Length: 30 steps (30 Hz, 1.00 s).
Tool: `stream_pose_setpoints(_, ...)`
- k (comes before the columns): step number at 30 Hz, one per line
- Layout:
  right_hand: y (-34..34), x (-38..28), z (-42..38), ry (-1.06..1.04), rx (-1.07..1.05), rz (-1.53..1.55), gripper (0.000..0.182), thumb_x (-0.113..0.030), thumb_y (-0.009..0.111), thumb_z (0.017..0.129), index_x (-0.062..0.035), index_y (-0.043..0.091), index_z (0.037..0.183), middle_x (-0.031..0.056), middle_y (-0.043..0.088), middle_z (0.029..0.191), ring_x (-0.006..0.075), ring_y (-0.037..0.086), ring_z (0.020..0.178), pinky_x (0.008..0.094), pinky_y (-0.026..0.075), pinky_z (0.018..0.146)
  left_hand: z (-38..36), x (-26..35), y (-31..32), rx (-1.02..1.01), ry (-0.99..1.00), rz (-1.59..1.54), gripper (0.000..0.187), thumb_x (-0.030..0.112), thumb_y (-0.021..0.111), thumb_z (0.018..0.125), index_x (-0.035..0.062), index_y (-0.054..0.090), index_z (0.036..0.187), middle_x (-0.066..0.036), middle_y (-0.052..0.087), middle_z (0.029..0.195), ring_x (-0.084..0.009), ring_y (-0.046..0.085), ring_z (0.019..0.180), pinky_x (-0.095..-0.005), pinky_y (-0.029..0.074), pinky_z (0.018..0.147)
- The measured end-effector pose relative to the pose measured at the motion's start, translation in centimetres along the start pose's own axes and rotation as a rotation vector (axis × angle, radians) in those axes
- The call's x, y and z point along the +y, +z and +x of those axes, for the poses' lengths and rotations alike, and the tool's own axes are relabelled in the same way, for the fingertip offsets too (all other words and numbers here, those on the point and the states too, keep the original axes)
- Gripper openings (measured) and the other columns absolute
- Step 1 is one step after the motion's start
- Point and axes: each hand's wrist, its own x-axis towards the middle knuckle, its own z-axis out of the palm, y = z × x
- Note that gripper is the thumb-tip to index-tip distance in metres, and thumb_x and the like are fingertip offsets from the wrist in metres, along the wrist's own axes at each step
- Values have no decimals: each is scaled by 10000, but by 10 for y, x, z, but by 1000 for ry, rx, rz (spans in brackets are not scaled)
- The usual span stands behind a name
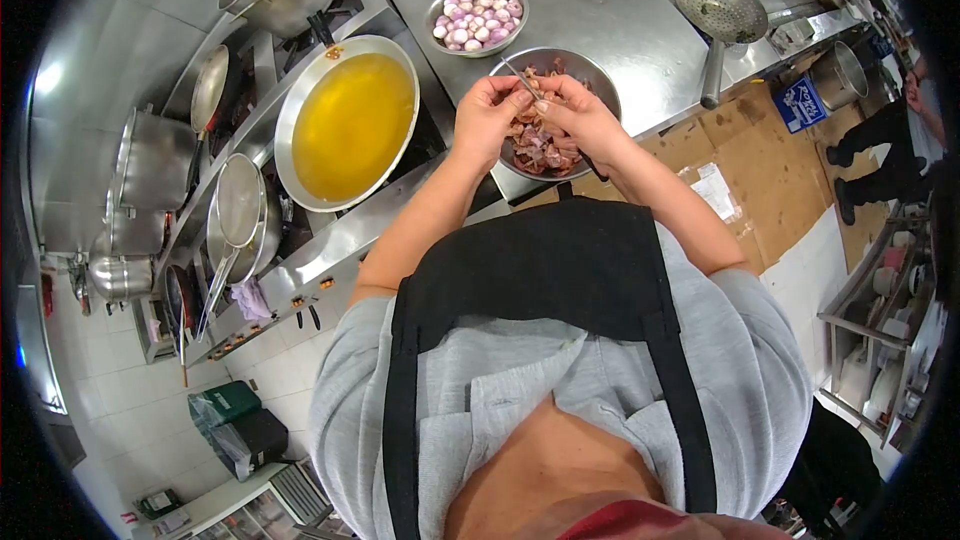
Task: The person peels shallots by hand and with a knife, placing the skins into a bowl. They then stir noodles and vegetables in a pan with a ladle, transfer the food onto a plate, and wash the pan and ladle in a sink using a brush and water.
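Observation:
My left hand (488, 120) and my right hand (580, 122) meet above a steel bowl (612, 90) of reddish-brown shallots and loose skins (545, 150). In my right hand is a small knife (520, 78); its thin blade points up and left between the hands, and its dark handle end shows below the palm. The fingers of my left hand are pinched close to the blade, hiding whatever small thing is between them. Just beyond, a second steel bowl (434, 38) contains peeled, white and pink shallots (478, 18).
On the stove to the left sits a wide pan (284, 155) of yellow oil (355, 125). Strainers (240, 202) and pots (155, 165) stand farther left. A perforated skimmer (720, 8) lies on the steel counter (590, 0). Another person (895, 130) stands at the far right.

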Motion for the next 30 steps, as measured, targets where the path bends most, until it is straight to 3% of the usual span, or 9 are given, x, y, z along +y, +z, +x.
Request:
stream_pose_setpoints(4, -13, 5, -6, -53, -130, 10, 321, -133, 560, 897, -76, 497, 1207, 30, 608, 980, 67, 549, 847, 206, 451, 686, -1, 4, -5, -94, -163, -287, 221, 71, 628, 848, -7, 533, 1032, -85, 618, 952, -154, 599, 834, -280, 479, 781)
stream_pose_setpoints(8, -5, 13, -8, -6, -37, 89, 307, -148, 556, 900, -81, 503, 1195, 25, 611, 967, 62, 542, 794, 192, 441, 667, -6, -4, 3, 9, 15, 46, 246, 61, 633, 844, -22, 526, 1050, -84, 611, 948, -139, 586, 833, -274, 482, 794)
stream_pose_setpoints(10, -2, 21, 0, 172, 47, 163, 286, -168, 551, 902, -87, 514, 1174, 9, 600, 932, 56, 510, 739, 182, 420, 643, -6, -12, 1, 25, 31, 50, 254, 60, 632, 845, -23, 526, 1060, -74, 609, 940, -127, 578, 825, -264, 483, 773)
stream_pose_setpoints(13, 9, 11, -7, 112, 50, 185, 281, -171, 547, 901, -110, 508, 1173, -14, 530, 802, 57, 443, 620, 187, 356, 511, -6, -18, -5, 30, 110, 138, 247, 74, 623, 856, -15, 525, 1064, -76, 608, 957, -139, 584, 846, -274, 481, 789)
stream_pose_setpoints(15, 6, 10, -10, 74, 29, 193, 281, -164, 543, 902, -114, 506, 1177, -20, 497, 760, 58, 423, 587, 191, 330, 468, -5, -10, -12, -107, -117, -225, 267, 93, 605, 871, -10, 516, 1101, -87, 606, 996, -161, 591, 895, -286, 477, 816)
stream_pose_setpoints(18, -3, 11, -16, 70, -10, 164, 287, -155, 535, 906, -111, 510, 1188, -21, 500, 756, 57, 421, 588, 191, 341, 490, 0, -5, -20, -258, -267, -471, 299, 111, 591, 881, -5, 502, 1142, -98, 603, 1034, -186, 593, 936, -302, 476, 846)
stream_pose_setpoints(21, -9, 14, -15, 129, -83, 280, 293, -151, 533, 907, -97, 523, 1195, -28, 515, 778, 52, 447, 655, 186, 371, 552, 1, -3, -16, -214, -284, -430, 296, 81, 584, 878, 5, 507, 1153, -94, 600, 1052, -189, 594, 952, -307, 483, 854)
stream_pose_setpoints(26, 2, 12, -11, 21, 60, 106, 307, -157, 518, 916, -89, 508, 1216, -41, 470, 700, 41, 408, 564, 185, 329, 468, 4, -5, -9, -152, -258, -392, 279, 45, 600, 857, 9, 521, 1122, -82, 598, 1023, -172, 596, 924, -288, 495, 821)
stream_pose_setpoints(30, 0, 10, -10, 106, 56, 229, 308, -161, 514, 921, -85, 504, 1219, -38, 469, 681, 42, 383, 522, 194, 320, 447, 9, -12, -7, -126, -258, -428, 247, 45, 619, 839, 18, 526, 1067, -74, 602, 997, -162, 598, 888, -272, 499, 789)
